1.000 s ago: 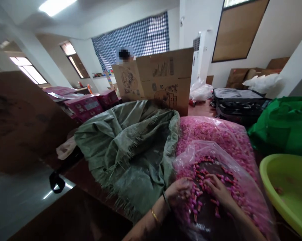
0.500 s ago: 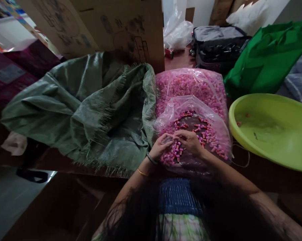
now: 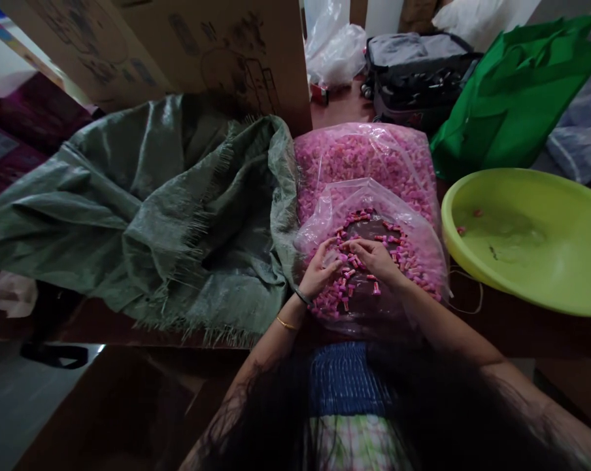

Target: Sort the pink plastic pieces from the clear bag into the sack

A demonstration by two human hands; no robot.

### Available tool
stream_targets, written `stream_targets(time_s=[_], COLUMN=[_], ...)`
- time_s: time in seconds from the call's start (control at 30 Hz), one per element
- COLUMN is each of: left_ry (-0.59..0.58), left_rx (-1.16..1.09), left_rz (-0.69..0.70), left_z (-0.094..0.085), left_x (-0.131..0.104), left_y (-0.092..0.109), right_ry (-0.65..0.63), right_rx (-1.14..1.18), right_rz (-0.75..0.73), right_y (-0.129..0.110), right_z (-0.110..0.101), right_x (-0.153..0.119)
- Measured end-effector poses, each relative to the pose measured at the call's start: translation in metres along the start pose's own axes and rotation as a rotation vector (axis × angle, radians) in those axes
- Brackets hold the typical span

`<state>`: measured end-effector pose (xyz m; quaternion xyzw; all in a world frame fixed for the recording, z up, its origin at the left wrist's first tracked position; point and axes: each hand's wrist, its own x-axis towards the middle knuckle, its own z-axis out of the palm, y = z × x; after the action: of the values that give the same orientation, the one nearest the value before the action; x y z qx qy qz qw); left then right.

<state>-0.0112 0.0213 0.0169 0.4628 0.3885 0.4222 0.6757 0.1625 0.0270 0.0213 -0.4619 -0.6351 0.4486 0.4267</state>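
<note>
The small pink pieces lie loose on a dark patch directly in front of me, scattered singly and in clusters, with clear plastic film around them. Some have a reddish-orange part. My left hand is over the left side of this patch, fingers curled and thumb forward; I cannot tell whether it grips anything. My right hand is beside it over the pieces, thumb and forefinger drawn close together; whether a piece is between them I cannot tell. The two sets of fingertips are near each other.

Just behind the film is a filled clear bag, packed with pieces of the same pink. To its left, against it, lies a rumpled green cloth with frayed edges. On the right stands a yellow-green basin with a few small bits inside. Behind the basin is a green bag; beyond, a dark suitcase, opened. A printed cardboard box stands behind the cloth.
</note>
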Motion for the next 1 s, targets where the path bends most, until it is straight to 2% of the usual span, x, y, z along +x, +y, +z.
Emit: stream_targets(time_s=[0.07, 0.17, 0.23, 0.3, 0.37, 0.43, 0.57, 0.67, 0.73, 0.87, 0.93, 1.0], left_ry=[-0.034, -0.036, -0.061, -0.130, -0.201, -0.213, -0.201, -0.283, -0.308, -0.296, -0.285, -0.274], left_rx=[0.060, 0.104, 0.082, 0.069, 0.074, 0.055, -0.018, 0.007, 0.036, 0.108, 0.142, 0.150], left_rz=[0.051, 0.061, -0.006, -0.095, -0.177, -0.210, -0.193, -0.203, -0.203, -0.171, -0.145, -0.123], left_z=[0.002, 0.003, 0.002, 0.000, -0.001, -0.001, 0.001, 0.002, 0.002, 0.000, -0.001, -0.002], left_x=[0.004, 0.003, 0.001, -0.002, -0.003, -0.003, -0.001, -0.001, 0.000, 0.002, 0.001, -0.002], left_y=[0.002, 0.002, 0.001, 0.000, -0.001, -0.003, -0.005, -0.006, -0.010, -0.017, -0.017, -0.011], right_ry=[0.018, -0.039, 0.009, 0.040, -0.009, -0.064, 0.011, 0.015, -0.038, -0.241, -0.220, -0.097], right_rx=[0.004, 0.070, 0.170, 0.177, 0.109, 0.124, 0.463, 0.553, 0.474, 0.145, 0.023, -0.053], right_rz=[-0.006, 0.006, 0.027, 0.019, 0.021, 0.094, 0.278, 0.228, 0.159, 0.001, -0.052, -0.087], right_y=[-0.004, -0.012, -0.016, -0.016, -0.013, -0.009, -0.005, -0.009, -0.013, -0.013, -0.010, -0.010], right_z=[0.003, 0.004, 0.001, -0.003, -0.005, -0.007, -0.019, -0.022, -0.013, 0.010, 0.012, 0.007], right_x=[0.003, 0.006, 0.006, 0.006, 0.005, 0.005, 0.008, 0.007, 0.003, -0.006, -0.011, -0.016])
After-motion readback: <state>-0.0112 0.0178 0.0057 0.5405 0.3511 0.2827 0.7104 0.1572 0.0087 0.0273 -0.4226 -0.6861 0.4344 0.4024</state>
